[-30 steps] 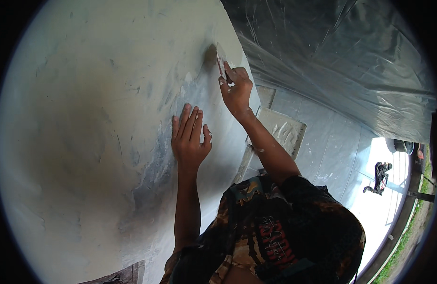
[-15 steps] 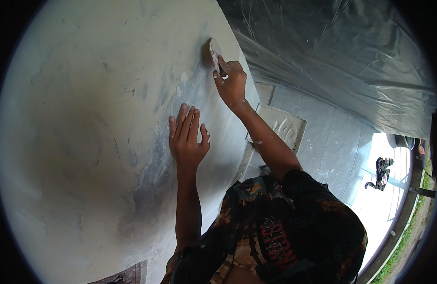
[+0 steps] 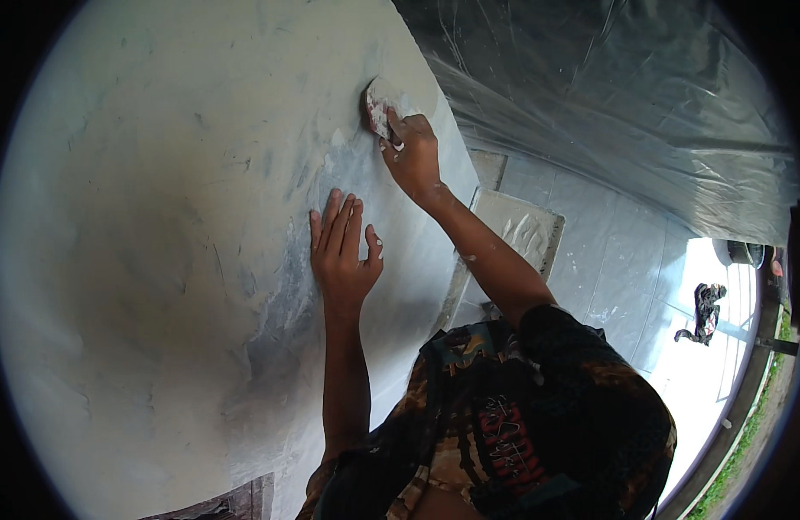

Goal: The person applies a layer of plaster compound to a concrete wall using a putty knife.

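A pale, smeared wall (image 3: 157,217) fills the left and middle, with grey patches of filler. My left hand (image 3: 341,260) lies flat against it, fingers stretched out, holding nothing. Farther up and to the right, my right hand (image 3: 413,160) grips a rounded putty scraper (image 3: 378,106) coated in white paste. The scraper's blade rests against the wall near its right edge, its face turned partly toward me. White paste spots my right fingers and my left thumb.
A shallow tray of white paste (image 3: 526,234) sits on the grey tiled floor (image 3: 599,251) behind my right forearm. Clear plastic sheeting (image 3: 625,104) hangs at the upper right. A crumpled black item (image 3: 705,312) lies on the bright floor at the right.
My right hand and the scraper have shifted slightly left, and the blade has turned so more of its face shows. My left hand has stayed in place.
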A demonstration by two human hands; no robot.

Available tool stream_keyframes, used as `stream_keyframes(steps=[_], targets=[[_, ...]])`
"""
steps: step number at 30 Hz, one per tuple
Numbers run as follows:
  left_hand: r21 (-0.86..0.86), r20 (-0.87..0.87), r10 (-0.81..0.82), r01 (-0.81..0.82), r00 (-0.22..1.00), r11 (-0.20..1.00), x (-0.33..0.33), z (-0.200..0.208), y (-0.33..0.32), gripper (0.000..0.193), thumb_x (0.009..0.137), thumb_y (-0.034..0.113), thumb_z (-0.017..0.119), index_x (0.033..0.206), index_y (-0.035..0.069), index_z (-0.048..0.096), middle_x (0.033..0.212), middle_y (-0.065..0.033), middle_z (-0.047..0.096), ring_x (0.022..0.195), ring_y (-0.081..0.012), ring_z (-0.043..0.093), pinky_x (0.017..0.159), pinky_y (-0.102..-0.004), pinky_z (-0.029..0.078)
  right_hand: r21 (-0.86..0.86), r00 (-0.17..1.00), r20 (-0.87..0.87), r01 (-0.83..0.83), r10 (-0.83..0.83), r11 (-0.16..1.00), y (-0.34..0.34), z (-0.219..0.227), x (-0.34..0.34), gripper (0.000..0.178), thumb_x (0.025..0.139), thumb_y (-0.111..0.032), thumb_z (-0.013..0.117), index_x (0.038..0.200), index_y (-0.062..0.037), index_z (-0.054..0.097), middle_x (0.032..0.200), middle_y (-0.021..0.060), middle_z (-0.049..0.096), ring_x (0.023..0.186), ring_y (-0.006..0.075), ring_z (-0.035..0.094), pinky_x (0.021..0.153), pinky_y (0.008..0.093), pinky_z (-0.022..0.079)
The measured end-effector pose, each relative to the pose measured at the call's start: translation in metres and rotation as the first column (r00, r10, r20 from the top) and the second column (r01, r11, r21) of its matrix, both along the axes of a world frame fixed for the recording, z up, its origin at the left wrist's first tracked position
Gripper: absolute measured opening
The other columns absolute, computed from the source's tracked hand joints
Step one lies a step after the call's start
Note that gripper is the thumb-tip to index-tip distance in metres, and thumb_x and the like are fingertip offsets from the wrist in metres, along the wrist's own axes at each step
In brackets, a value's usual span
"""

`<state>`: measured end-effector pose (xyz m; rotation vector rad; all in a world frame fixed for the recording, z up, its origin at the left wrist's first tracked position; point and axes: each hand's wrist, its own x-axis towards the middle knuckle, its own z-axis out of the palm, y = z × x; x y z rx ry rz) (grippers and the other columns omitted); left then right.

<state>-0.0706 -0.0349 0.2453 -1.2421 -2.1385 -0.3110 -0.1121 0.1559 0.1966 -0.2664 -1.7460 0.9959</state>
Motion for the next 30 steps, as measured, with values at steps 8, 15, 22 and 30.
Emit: stream_keyframes(steps=[8, 15, 22, 30], targets=[[0.008, 0.010, -0.010, 0.010, 1.000, 1.000, -0.001, -0.001, -0.008, 0.037, 0.084, 0.003, 0.061, 0.120, -0.001, 0.064, 0.126, -0.0138, 0.066, 0.130, -0.0315, 0.054, 0.113, -0.0572, 0.030, -0.084, 0.992, -0.121, -0.057, 0.047, 0.995, -0.017, 0.000, 0.027, 0.050, 0.070, 0.006, 0.073, 0.119, 0.0019, 0.068, 0.071, 0.0096, 0.059, 0.071, 0.0234, 0.056, 0.067, 0.0334, 0.049], [0.006, 0.018, -0.021, 0.020, 1.000, 1.000, -0.002, -0.005, -0.009, 0.036, 0.084, 0.003, 0.061, 0.120, -0.001, 0.065, 0.126, -0.0134, 0.066, 0.130, -0.0308, 0.055, 0.113, -0.0572, 0.030, 0.023, 0.997, -0.044, -0.066, 0.067, 0.998, -0.027, -0.005, 0.012, 0.057, 0.067, 0.005, 0.076, 0.123, 0.0048, 0.063, 0.077, 0.0109, 0.060, 0.081, 0.0274, 0.057, 0.074, 0.0370, 0.049], [-0.011, 0.017, -0.017, 0.018, 1.000, 1.000, 0.002, -0.002, -0.012, 0.036, 0.084, 0.004, 0.061, 0.120, -0.001, 0.065, 0.127, -0.0133, 0.066, 0.130, -0.0297, 0.055, 0.113, -0.0571, 0.031, -0.102, 0.998, -0.062, 0.005, -0.012, 0.995, -0.010, 0.017, 0.024, 0.048, 0.071, 0.004, 0.073, 0.119, 0.0026, 0.067, 0.070, 0.0105, 0.058, 0.071, 0.0234, 0.055, 0.067, 0.0343, 0.047], [-0.012, 0.023, -0.003, 0.004, 1.000, 1.000, 0.002, -0.006, -0.017, 0.036, 0.084, 0.004, 0.061, 0.119, 0.000, 0.066, 0.126, -0.0134, 0.066, 0.130, -0.0295, 0.055, 0.113, -0.0565, 0.031, 0.006, 0.975, -0.131, -0.182, 0.181, 0.983, -0.053, -0.004, 0.034, 0.055, 0.067, 0.005, 0.076, 0.121, 0.0008, 0.066, 0.078, 0.0097, 0.060, 0.078, 0.0259, 0.056, 0.071, 0.0352, 0.049]])
